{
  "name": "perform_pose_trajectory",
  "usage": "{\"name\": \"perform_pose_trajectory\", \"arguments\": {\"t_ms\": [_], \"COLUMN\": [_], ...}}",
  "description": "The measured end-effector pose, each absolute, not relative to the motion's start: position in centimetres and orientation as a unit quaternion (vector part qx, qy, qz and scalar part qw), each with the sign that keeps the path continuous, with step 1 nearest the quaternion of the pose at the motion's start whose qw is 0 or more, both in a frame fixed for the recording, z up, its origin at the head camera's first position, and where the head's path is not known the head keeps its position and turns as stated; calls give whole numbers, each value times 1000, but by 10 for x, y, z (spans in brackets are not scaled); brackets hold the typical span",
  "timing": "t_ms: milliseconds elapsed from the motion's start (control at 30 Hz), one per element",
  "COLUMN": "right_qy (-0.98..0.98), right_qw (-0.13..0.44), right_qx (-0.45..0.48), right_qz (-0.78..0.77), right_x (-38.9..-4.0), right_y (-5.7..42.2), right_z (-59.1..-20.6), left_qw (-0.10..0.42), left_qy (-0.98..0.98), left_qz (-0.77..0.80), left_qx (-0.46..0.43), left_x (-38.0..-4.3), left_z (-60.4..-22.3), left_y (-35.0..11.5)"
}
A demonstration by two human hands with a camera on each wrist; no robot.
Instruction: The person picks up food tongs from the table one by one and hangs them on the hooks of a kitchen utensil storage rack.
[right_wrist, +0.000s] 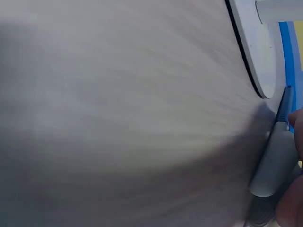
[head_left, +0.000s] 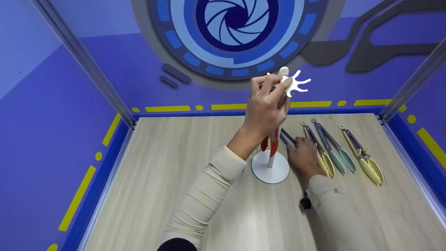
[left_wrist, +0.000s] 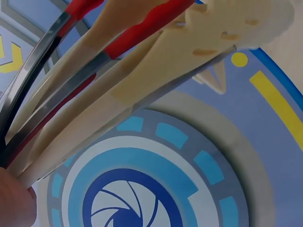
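Work appears part done: at the stand (head_left: 258, 170), which rises right of the table's middle toward its far edge, red-tipped tongs (head_left: 273, 148) and cream tongs (left_wrist: 203, 45) hang beneath the branching white top (head_left: 296, 83). Left hand (head_left: 266, 99): fingers curled about that top; whether they also pinch a tongs' handle is hidden. Right hand (head_left: 304, 155): low at the table beside the stand's base, touching grey tongs (right_wrist: 274, 163); how tightly its fingers are drawn in, I cannot tell. Left over, by my judgement, are these and three pairs lying toward the far right corner: narrow yellow tongs (head_left: 325, 162), teal tongs (head_left: 334, 150) and, nearest the right edge, wide yellow tongs (head_left: 370, 167). The table (head_left: 167, 167) is pale, wood-grained. Blue-violet walls enclose its far, left and right edges; the back wall (head_left: 115, 62) bears a round shutter emblem (head_left: 237, 17) and yellow dashes, with metal posts (head_left: 83, 55) at the far corners.
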State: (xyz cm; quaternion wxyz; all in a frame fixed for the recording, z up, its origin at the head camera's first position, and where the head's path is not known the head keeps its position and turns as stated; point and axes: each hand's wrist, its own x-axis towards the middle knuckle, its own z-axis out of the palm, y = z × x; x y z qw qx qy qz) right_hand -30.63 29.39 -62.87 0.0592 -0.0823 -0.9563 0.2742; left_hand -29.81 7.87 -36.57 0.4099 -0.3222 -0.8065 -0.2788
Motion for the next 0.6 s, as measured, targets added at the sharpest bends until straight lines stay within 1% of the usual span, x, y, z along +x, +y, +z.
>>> {"name": "perform_pose_trajectory", "arguments": {"t_ms": [233, 600], "right_qy": [-956, -964], "right_qw": [43, 20], "right_qx": [-100, -102], "right_qz": [271, 244], "right_x": [-307, -317], "right_y": [294, 291], "right_z": [-633, -626], "left_qw": [446, 460], "left_qy": [-789, -782], "left_qz": [-274, -279], "left_qx": [-321, -315], "left_x": [-300, -302], "left_z": [-372, -375], "left_y": [81, 86]}}
